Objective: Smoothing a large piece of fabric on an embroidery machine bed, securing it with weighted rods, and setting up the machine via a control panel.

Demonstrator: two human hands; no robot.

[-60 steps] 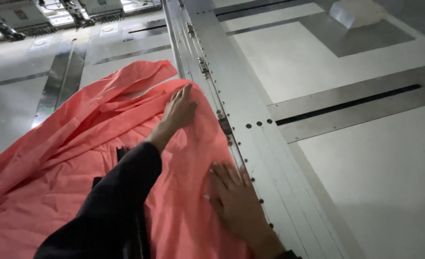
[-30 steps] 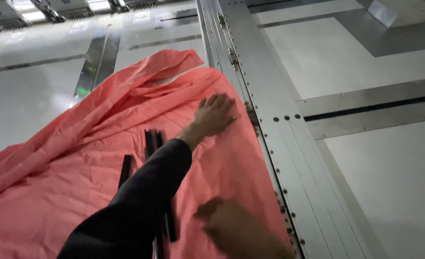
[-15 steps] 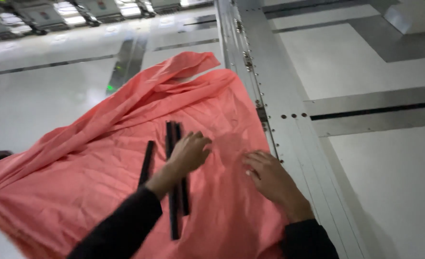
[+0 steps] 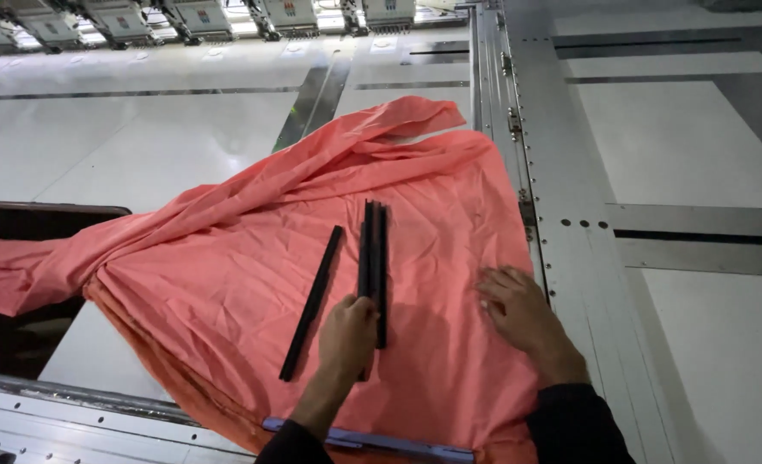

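Note:
A large salmon-pink cloth [image 4: 252,249] lies spread and partly bunched over a white work table. On it lie black strips: one single strip [image 4: 312,301] on a slant and a pair of strips [image 4: 374,249] side by side. My left hand [image 4: 348,333] rests on the near end of the pair, fingers curled over them. My right hand [image 4: 518,311] lies flat on the cloth near its right edge, fingers spread, holding nothing.
A metal rail [image 4: 561,215] with holes and clips runs along the cloth's right edge. A blue-grey bar [image 4: 381,442] lies under the cloth's near hem. Machine heads [image 4: 200,15] line the far edge. A dark opening [image 4: 11,283] sits at the left.
My left hand has drawn back from the far part of the cloth to the black strips near me. My right hand has stayed flat on the cloth by the rail. The view has shifted.

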